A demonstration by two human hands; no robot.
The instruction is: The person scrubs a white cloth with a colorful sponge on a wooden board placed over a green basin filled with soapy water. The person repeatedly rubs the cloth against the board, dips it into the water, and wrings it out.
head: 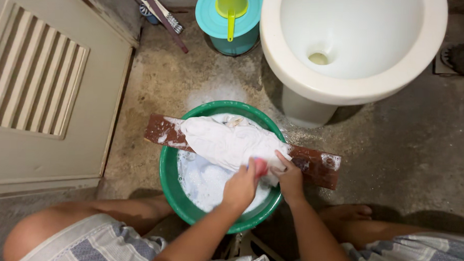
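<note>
A white cloth (pixel 226 140) lies on a brown wooden board (pixel 318 167) set across a green basin (pixel 168 169) of soapy water. My left hand (pixel 242 186) is over the basin and grips a small red object (pixel 261 167), which is pressed against the near edge of the cloth. Whether that object is a brush or soap I cannot tell. My right hand (pixel 289 176) is just beside it, fingers down on the cloth's right end where it meets the board.
A white toilet bowl (pixel 346 88) stands right behind the basin. A teal bucket with a yellow-green dipper (pixel 231 14) is at the back, with brushes (pixel 161 12) beside it. A beige louvred door (pixel 43 83) is on the left. My bare knees flank the basin on the wet concrete floor.
</note>
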